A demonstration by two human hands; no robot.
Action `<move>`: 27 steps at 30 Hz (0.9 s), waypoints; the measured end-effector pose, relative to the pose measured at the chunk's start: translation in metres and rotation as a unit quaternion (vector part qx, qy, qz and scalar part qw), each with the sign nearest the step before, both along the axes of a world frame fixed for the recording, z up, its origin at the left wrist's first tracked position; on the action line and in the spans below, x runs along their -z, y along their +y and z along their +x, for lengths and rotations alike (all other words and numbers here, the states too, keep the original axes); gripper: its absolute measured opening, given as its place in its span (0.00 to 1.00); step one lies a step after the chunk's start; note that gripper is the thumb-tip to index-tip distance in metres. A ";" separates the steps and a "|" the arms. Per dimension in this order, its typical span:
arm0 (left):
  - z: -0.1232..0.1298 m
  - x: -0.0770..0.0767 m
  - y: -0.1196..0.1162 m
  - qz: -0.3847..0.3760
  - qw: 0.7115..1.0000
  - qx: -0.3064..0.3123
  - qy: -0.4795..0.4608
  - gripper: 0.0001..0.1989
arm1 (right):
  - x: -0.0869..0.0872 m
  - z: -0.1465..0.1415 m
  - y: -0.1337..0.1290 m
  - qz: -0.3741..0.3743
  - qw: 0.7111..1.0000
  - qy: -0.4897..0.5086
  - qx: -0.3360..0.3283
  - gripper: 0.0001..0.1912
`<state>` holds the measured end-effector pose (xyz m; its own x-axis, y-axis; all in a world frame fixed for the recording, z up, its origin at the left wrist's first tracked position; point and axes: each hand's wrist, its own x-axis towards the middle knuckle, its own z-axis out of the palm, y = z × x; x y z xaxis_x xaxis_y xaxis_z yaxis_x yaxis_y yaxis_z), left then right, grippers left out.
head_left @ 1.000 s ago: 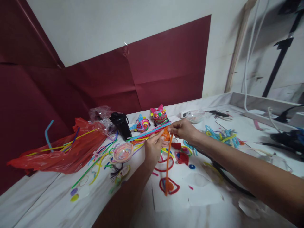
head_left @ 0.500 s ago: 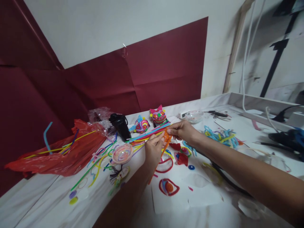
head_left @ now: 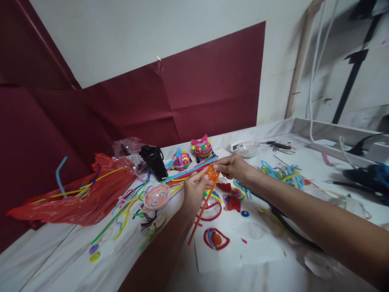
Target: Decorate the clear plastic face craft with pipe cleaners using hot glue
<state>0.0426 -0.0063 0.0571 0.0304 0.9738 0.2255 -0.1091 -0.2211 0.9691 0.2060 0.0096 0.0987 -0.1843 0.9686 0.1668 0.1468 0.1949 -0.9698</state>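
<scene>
Between my two hands is an orange pipe cleaner [head_left: 203, 209], bunched into a small folded piece at the top with a long straight tail hanging down toward me. My left hand [head_left: 196, 187] pinches the bunched part from the left. From the right, the fingertips of my right hand [head_left: 232, 166] pinch the same piece at its upper edge. Just below lie a red eye-shaped outline [head_left: 209, 219] and an eye shape with an orange centre [head_left: 216, 239], both on white paper [head_left: 221, 259]. Red pieces [head_left: 232, 202] and a blue ring [head_left: 244, 213] are beside them.
Two colourful decorated figures [head_left: 203, 148] stand at the back beside a black cup [head_left: 153, 162]. A red plastic bag [head_left: 91, 202] with pipe cleaners lies left, near a round clear container [head_left: 156, 196]. Coiled blue pipe cleaners [head_left: 282, 175] and a black cable [head_left: 291, 231] are at right.
The orange pipe cleaner's long tail has swung out and now shows more fully, crossing in front of my left fingers. My left hand has shifted slightly left; both hands keep their hold.
</scene>
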 end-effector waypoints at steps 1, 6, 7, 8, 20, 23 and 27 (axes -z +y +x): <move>0.000 0.000 0.000 -0.009 1.000 0.006 -0.007 0.19 | 0.000 0.000 0.000 0.000 1.000 0.002 -0.006 0.16; 0.000 -0.001 -0.001 -0.035 0.999 0.018 -0.030 0.22 | 0.002 0.000 -0.002 -0.004 1.000 0.024 -0.014 0.15; 0.001 -0.002 -0.002 -0.038 0.999 0.015 -0.033 0.22 | 0.002 -0.001 -0.002 -0.005 0.999 0.029 -0.011 0.14; 0.001 -0.002 -0.003 -0.040 0.999 0.014 -0.034 0.22 | 0.003 -0.002 -0.002 -0.004 0.999 0.035 -0.010 0.14; 0.002 0.004 0.001 0.012 0.999 0.015 -0.043 0.18 | 0.009 -0.006 -0.003 0.013 0.998 0.060 -0.006 0.17; 0.003 0.004 0.001 0.009 0.999 0.013 -0.049 0.17 | 0.009 -0.006 -0.003 0.013 0.998 0.067 -0.011 0.16; 0.002 0.005 0.001 0.012 0.999 0.014 -0.042 0.16 | 0.010 -0.006 -0.002 0.020 0.998 0.060 -0.022 0.15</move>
<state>0.0449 -0.0057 0.0523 0.0374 0.9669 0.2525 -0.1965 -0.2406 0.9505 0.2004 0.0075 0.0886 -0.2024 0.9522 0.2286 0.0216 0.2377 -0.9711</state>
